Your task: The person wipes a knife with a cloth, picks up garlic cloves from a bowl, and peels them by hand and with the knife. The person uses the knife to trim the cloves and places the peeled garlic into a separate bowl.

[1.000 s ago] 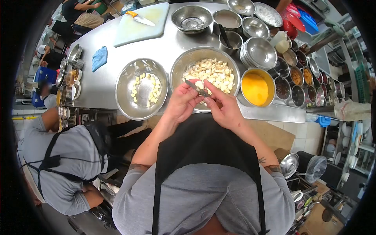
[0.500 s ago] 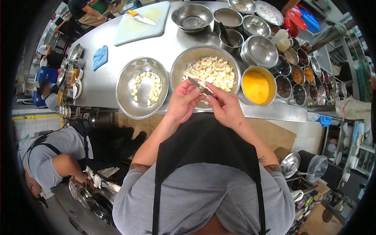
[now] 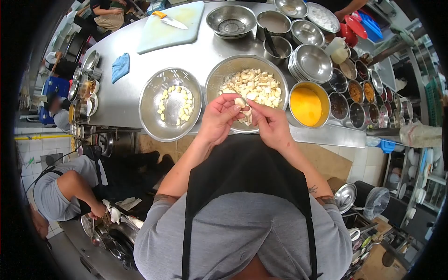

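Note:
Over the near rim of a wide metal bowl (image 3: 211,77) filled with garlic cloves (image 3: 254,86), my two hands meet. My left hand (image 3: 220,116) is closed, pinching a pale garlic clove (image 3: 240,101) between thumb and fingertips. My right hand (image 3: 273,126) is closed beside it, its fingertips at the clove. A small knife showed in these fingers a moment ago; its blade can barely be made out now. To the left stands a perforated metal colander (image 3: 148,105) with several peeled cloves (image 3: 176,91) on its bottom.
A metal pot of yellow liquid (image 3: 306,106) stands right of the bowl. Behind are stacked metal bowls (image 3: 311,61), a cutting board (image 3: 154,39) with an orange-handled knife (image 3: 170,19), and a blue cloth (image 3: 120,67). A co-worker (image 3: 70,191) bends over pans at left.
The small knife's blade, plainly visible between my hands before, is now mostly hidden, and the clove shows at my left fingertips. The co-worker at left has shifted posture.

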A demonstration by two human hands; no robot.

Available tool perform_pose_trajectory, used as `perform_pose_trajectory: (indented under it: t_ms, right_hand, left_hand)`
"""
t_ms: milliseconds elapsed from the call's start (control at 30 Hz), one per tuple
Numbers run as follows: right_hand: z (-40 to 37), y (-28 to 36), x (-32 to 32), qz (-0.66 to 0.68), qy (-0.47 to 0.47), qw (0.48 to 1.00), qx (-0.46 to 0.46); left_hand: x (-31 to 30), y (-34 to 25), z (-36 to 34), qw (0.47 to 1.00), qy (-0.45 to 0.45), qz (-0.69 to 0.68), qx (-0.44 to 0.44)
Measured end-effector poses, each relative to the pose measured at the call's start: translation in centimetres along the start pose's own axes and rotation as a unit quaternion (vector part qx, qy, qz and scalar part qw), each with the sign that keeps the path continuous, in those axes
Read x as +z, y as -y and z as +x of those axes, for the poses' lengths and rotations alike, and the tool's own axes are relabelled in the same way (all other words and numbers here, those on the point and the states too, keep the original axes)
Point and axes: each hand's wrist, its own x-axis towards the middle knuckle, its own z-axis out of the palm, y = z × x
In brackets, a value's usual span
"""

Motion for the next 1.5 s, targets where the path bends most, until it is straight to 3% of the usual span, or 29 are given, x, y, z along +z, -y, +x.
perform_pose_trajectory:
  t_ms: [467,600,800,967,1400,1500]
  right_hand:
    - [0.4,-0.5,-0.6,0.015,-0.020,0.999,0.039]
    - [0.3,-0.9,-0.5,0.045,-0.039,0.998,0.030]
    - [-0.1,1.0,-1.6,-0.055,-0.042,0.997,0.031]
    - [-0.5,2.3,-1.9,-0.065,0.021,0.997,0.044]
    - [-0.4,2.3,-1.6,-0.050,0.050,0.996,0.059]
    - [-0.3,2.0,-1.2,-0.070,0.047,0.996,0.013]
  left_hand:
    - [0.9,-1.1,-0.1,0.998,0.040,-0.004,-0.041]
    - [0.0,-0.7,0.1,0.999,0.031,0.016,-0.022]
    - [1.1,-1.3,0.2,0.994,-0.012,0.103,0.046]
    - [2.1,-1.8,0.1,0.976,-0.039,0.195,0.092]
    - [3.1,-2.0,-0.1,0.976,-0.047,0.197,0.081]
    - [2.5,-1.9,0.0,0.979,-0.038,0.186,0.076]
